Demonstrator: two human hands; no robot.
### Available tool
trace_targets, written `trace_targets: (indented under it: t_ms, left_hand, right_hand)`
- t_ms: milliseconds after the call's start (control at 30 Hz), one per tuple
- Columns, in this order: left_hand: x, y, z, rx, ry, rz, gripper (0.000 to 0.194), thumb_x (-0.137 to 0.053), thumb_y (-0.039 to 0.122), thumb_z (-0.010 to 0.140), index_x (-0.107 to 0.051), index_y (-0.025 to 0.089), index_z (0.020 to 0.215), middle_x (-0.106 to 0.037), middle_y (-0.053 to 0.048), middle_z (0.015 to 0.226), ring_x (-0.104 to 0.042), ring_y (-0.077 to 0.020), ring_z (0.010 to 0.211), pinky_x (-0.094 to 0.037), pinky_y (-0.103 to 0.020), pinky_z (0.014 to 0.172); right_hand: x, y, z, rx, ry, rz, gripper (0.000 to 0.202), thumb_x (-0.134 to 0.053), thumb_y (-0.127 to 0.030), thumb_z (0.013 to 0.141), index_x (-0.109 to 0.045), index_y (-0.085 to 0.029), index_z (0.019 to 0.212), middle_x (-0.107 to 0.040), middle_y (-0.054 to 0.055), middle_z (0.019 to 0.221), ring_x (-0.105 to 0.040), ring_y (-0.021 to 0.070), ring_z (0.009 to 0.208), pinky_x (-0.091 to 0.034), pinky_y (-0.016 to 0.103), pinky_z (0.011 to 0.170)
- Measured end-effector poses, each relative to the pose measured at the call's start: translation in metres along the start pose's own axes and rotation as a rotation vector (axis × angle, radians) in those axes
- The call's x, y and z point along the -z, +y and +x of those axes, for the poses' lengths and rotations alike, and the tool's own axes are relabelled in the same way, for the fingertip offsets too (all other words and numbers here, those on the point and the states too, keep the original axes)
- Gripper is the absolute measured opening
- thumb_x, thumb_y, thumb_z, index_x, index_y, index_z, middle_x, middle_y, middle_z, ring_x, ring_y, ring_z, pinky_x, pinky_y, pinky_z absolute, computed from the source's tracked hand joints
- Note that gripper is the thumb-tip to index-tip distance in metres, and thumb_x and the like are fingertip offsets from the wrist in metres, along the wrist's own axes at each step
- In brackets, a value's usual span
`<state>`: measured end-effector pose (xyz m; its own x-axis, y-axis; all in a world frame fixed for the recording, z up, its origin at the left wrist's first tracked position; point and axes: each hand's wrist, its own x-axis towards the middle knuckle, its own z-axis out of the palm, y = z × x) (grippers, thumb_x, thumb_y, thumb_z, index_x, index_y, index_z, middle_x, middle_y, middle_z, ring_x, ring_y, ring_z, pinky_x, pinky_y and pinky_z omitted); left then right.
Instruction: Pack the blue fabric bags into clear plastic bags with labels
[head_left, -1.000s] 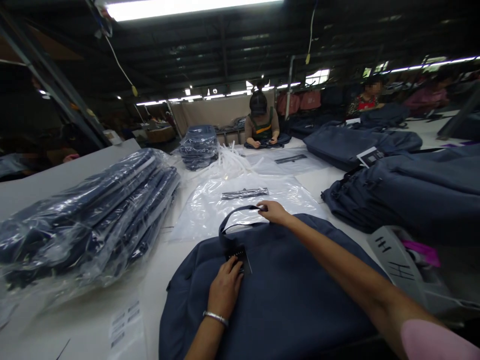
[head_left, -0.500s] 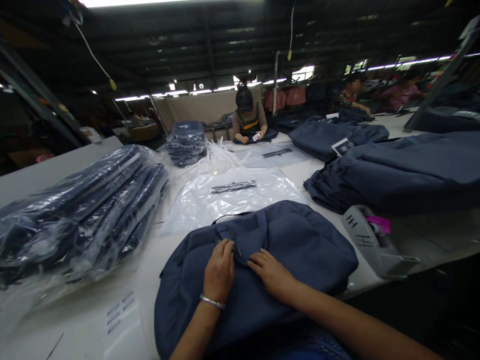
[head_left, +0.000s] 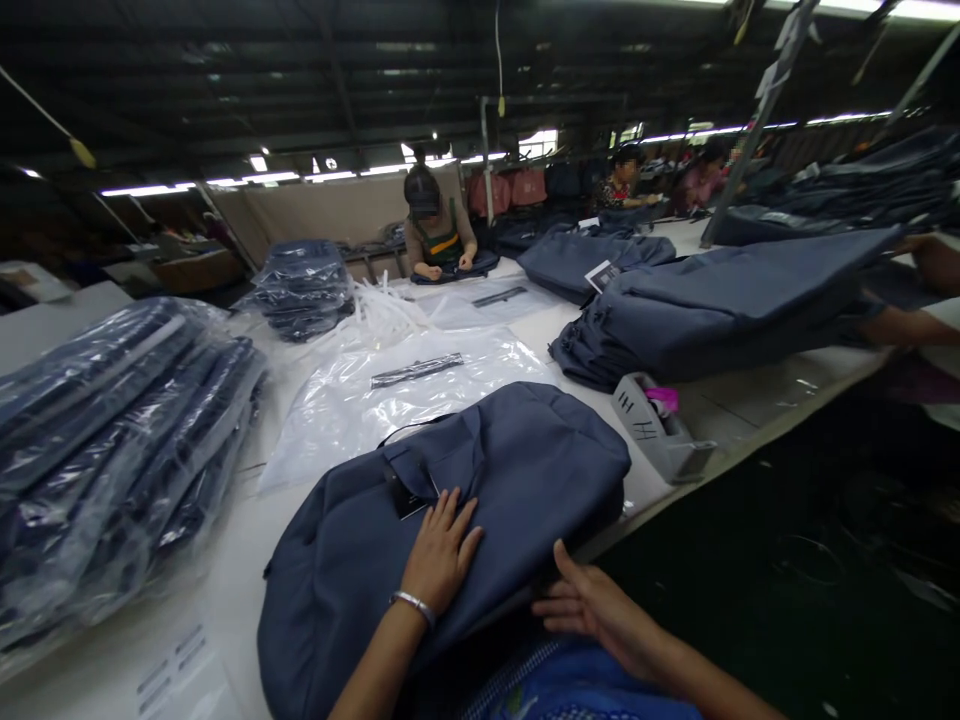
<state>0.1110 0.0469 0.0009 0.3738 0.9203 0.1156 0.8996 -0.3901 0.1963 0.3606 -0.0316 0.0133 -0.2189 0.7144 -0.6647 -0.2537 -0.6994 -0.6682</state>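
A dark blue bag (head_left: 525,460) lies on the white table in front of me, with a strap across its upper part and a black tag (head_left: 403,495) beside the strap. My left hand (head_left: 442,550), with a silver bangle at the wrist, rests flat on the bag just below the tag, fingers spread. Off the bag's near edge, my right hand (head_left: 589,605) is held in the air with thumb and fingers apart and nothing in it.
Clear plastic bags (head_left: 412,372) lie beyond the bag. Wrapped bags (head_left: 127,430) are piled at left, more blue bags (head_left: 720,300) at right. A grey holder (head_left: 649,430) stands near the table edge. Another person's arms (head_left: 915,325) reach in at far right; a person (head_left: 439,235) sits opposite.
My right hand has left the bag and moved towards its near edge. My left hand has opened and flattened, uncovering the black tag. The view has turned right, and another person's arms have appeared.
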Motion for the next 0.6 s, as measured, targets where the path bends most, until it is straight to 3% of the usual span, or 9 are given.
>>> trace_targets:
  t_ms: [67, 167, 333, 433, 600]
  left_hand:
    - [0.0, -0.001, 0.001, -0.005, 0.0, -0.012, 0.05, -0.034, 0.047, 0.098, -0.041, 0.028, 0.144, -0.037, -0.011, 0.154, -0.028, -0.0284, 0.143, -0.035, -0.053, 0.113]
    - [0.0, -0.002, 0.001, -0.002, -0.003, -0.041, 0.05, -0.036, 0.047, 0.097, -0.043, 0.028, 0.143, -0.037, -0.011, 0.154, -0.029, -0.0282, 0.143, -0.035, -0.053, 0.113]
    - [0.003, -0.004, 0.004, 0.023, -0.023, -0.132, 0.049, -0.037, 0.048, 0.096, -0.045, 0.029, 0.141, -0.038, -0.01, 0.153, -0.03, -0.0278, 0.143, -0.033, -0.054, 0.114]
    - [0.007, -0.006, 0.008, 0.055, -0.076, -0.213, 0.05, -0.037, 0.049, 0.096, -0.046, 0.028, 0.14, -0.039, -0.01, 0.153, -0.029, -0.0271, 0.143, -0.03, -0.054, 0.115]
    - [0.03, -0.005, 0.015, 0.08, -0.08, -0.283, 0.048, -0.037, 0.049, 0.096, -0.05, 0.027, 0.138, -0.046, -0.009, 0.148, -0.036, -0.0247, 0.14, -0.036, -0.048, 0.113]
  right_hand:
    - [-0.007, -0.003, -0.003, 0.006, -0.046, 0.157, 0.063, -0.063, -0.067, 0.077, -0.064, -0.01, 0.104, -0.069, 0.019, 0.105, -0.071, 0.023, 0.092, -0.056, 0.036, 0.088]
    - [-0.023, -0.01, -0.008, 0.04, -0.082, 0.24, 0.054, -0.069, -0.058, 0.078, -0.065, -0.01, 0.103, -0.07, 0.017, 0.104, -0.069, 0.0233, 0.099, -0.054, 0.035, 0.093]
    - [-0.056, -0.016, 0.008, 0.019, -0.045, 0.482, 0.048, -0.074, -0.045, 0.08, -0.061, -0.017, 0.116, -0.072, 0.009, 0.106, -0.068, 0.0196, 0.102, -0.057, 0.032, 0.089]
    - [-0.069, -0.014, 0.023, -0.004, 0.005, 0.475, 0.05, -0.077, -0.044, 0.077, -0.062, -0.017, 0.117, -0.073, 0.008, 0.106, -0.069, 0.0195, 0.098, -0.059, 0.031, 0.084]
    - [-0.078, -0.02, 0.028, 0.295, -0.043, 0.32, 0.04, -0.081, -0.03, 0.071, -0.069, -0.014, 0.106, -0.073, 0.007, 0.107, -0.067, 0.0226, 0.106, -0.056, 0.035, 0.095]
